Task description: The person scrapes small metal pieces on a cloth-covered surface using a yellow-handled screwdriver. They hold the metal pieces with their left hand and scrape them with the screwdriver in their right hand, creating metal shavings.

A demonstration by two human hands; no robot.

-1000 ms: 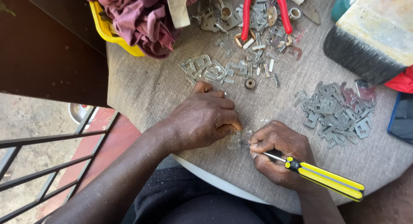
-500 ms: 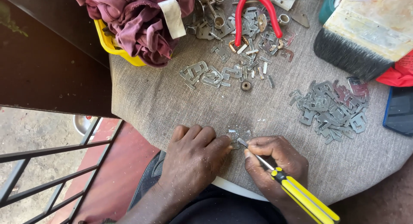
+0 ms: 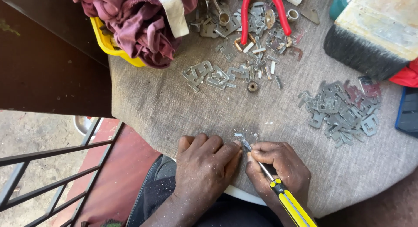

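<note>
My right hand (image 3: 278, 170) grips a yellow and black screwdriver (image 3: 289, 203) near its shaft, with the tip pressed against a small metal piece (image 3: 245, 142) on the cloth-covered round table (image 3: 161, 105). My left hand (image 3: 204, 168) lies flat beside it, fingertips pinning the same small metal piece at the table's near edge. Tiny metal fragments lie just beyond the fingers.
A pile of flat grey metal clips (image 3: 342, 109) lies at the right, another small pile (image 3: 211, 74) at centre. Red-handled pliers (image 3: 263, 11) rest among parts at the top. A wide brush (image 3: 370, 33), maroon cloth (image 3: 135, 18) in a yellow tub (image 3: 106, 42) and a railing (image 3: 43, 166) surround the table.
Both hands have drawn closer to the table's near edge in the view, and the screwdriver handle now points more steeply down. The piles and pliers have shifted up in view.
</note>
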